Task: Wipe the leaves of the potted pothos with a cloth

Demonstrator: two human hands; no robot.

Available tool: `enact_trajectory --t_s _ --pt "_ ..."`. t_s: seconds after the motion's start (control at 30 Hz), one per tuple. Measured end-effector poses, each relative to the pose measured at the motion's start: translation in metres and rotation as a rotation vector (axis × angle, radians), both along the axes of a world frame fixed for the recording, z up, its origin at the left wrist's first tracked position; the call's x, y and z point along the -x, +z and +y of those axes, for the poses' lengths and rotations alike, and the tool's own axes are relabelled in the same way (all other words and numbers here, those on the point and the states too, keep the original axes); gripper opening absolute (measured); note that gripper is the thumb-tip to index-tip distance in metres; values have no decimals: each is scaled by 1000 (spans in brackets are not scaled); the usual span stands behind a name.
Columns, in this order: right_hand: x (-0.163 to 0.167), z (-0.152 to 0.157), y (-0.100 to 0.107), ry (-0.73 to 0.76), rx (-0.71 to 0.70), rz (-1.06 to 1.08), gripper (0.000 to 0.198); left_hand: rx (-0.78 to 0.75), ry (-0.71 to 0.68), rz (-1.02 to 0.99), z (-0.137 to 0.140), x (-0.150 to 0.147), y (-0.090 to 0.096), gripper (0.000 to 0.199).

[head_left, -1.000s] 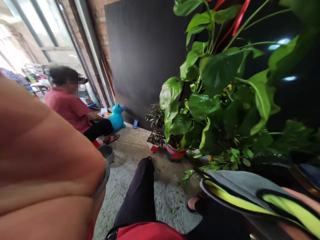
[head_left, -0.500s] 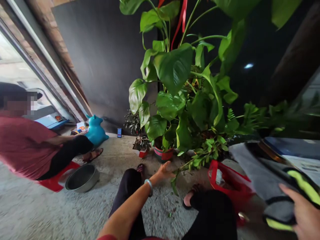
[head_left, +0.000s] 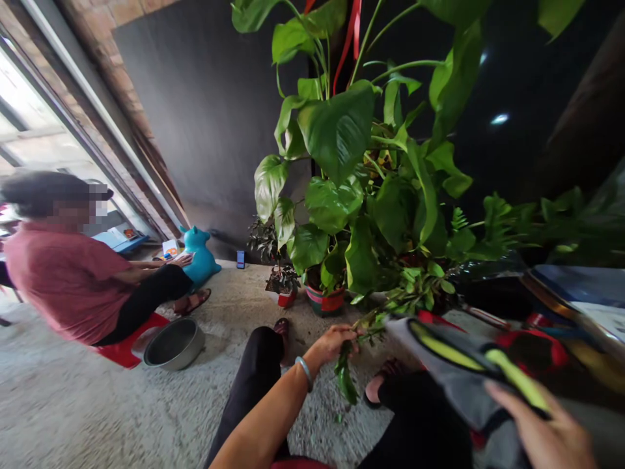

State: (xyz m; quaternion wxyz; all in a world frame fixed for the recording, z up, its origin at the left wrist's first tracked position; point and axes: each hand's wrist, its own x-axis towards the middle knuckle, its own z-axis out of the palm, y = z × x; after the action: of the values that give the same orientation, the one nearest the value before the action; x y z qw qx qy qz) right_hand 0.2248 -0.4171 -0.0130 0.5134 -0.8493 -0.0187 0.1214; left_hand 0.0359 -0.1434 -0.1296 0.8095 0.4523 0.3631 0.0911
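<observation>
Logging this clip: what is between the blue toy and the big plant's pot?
In the head view, a phone and a small potted plant.

Place: apparently a home
Floor: rough bare concrete (head_left: 97, 404)
Wall: exposed brick (head_left: 105, 29)
Seating: red stool (head_left: 122, 350)
Household items: metal basin (head_left: 189, 354), potted plant (head_left: 336, 202), blue animal toy (head_left: 200, 257)

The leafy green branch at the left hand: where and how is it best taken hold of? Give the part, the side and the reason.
Probably by the thin near stem of the leafy green branch, coming from the left: that slender part reaches toward the left hand, whose fingers are at it, while most leaves bunch toward the far end.
</observation>
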Motion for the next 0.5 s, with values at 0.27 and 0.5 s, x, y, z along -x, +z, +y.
enact_trajectory --t_s 0.27,0.5 --pt "-12 106 15 307 -35 -288 63 51 123 89 -17 -17 32 24" --pt "12 -2 -26 237 4 -225 60 -46 280 139 -3 -11 8 28"
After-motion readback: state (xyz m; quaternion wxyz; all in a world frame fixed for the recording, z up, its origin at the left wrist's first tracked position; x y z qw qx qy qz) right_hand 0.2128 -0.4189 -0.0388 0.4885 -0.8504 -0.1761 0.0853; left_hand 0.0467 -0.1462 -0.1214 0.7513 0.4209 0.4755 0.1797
